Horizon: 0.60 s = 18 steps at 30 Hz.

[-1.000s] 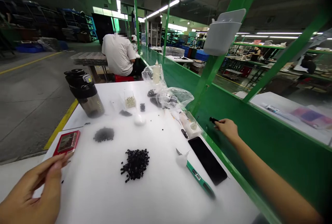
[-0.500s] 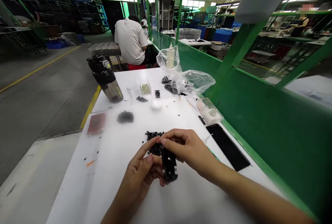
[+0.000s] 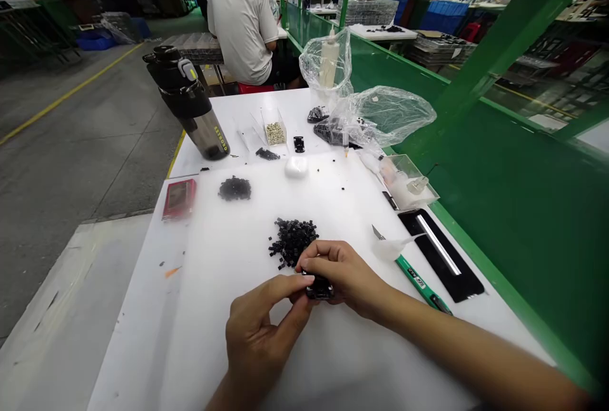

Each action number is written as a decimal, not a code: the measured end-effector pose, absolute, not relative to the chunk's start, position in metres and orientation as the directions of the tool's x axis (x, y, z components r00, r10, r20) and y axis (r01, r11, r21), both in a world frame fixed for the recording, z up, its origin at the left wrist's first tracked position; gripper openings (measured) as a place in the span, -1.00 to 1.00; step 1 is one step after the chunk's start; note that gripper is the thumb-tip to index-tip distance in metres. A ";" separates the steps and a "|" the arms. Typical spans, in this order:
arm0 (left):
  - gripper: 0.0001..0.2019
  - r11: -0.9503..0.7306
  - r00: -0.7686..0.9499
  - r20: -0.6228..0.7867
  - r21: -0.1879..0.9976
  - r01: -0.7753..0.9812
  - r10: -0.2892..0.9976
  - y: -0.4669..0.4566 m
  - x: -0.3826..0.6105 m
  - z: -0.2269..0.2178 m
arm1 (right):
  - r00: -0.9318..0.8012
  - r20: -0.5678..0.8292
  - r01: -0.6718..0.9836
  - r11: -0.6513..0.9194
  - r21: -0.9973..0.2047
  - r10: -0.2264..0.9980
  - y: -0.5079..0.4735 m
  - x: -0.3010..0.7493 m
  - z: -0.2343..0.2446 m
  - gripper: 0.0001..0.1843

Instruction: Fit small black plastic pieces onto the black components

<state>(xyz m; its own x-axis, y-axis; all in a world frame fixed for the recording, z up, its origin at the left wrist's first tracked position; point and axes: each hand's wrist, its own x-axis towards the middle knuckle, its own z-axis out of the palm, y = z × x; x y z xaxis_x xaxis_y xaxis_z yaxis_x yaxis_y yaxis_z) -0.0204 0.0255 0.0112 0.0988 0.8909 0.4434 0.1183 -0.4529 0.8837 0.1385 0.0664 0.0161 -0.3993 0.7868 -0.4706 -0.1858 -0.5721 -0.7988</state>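
Observation:
My left hand (image 3: 259,332) and my right hand (image 3: 342,274) meet over the white table (image 3: 228,309), both pinched on a small black part (image 3: 319,288) held low between the fingertips. Just beyond my fingers lies a heap of small black pieces (image 3: 291,241). A smaller dark heap (image 3: 235,188) sits farther back on the left.
A green-handled tool (image 3: 419,281) and a black phone (image 3: 440,254) lie to the right by the green partition (image 3: 499,195). A red device (image 3: 179,198), a dark bottle (image 3: 190,103), a white oval object (image 3: 295,166), clear trays and plastic bags stand behind. A person (image 3: 240,18) sits beyond.
My hands have lowered toward the table with the black part, which now shows less between my fingers. The view has tilted down and nearer the heap.

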 end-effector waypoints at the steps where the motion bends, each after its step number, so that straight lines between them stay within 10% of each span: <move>1: -0.63 -0.472 0.106 0.461 0.872 0.128 0.881 0.025 -0.020 0.012 | -0.407 -0.474 -0.174 -0.576 -0.799 0.781 0.067 0.139 0.016 -0.73; 18: -0.66 -0.526 0.090 0.520 0.846 0.087 0.850 0.022 -0.017 0.010 | -0.474 -0.516 -0.015 -0.593 -0.805 0.713 0.070 0.143 0.020 -0.82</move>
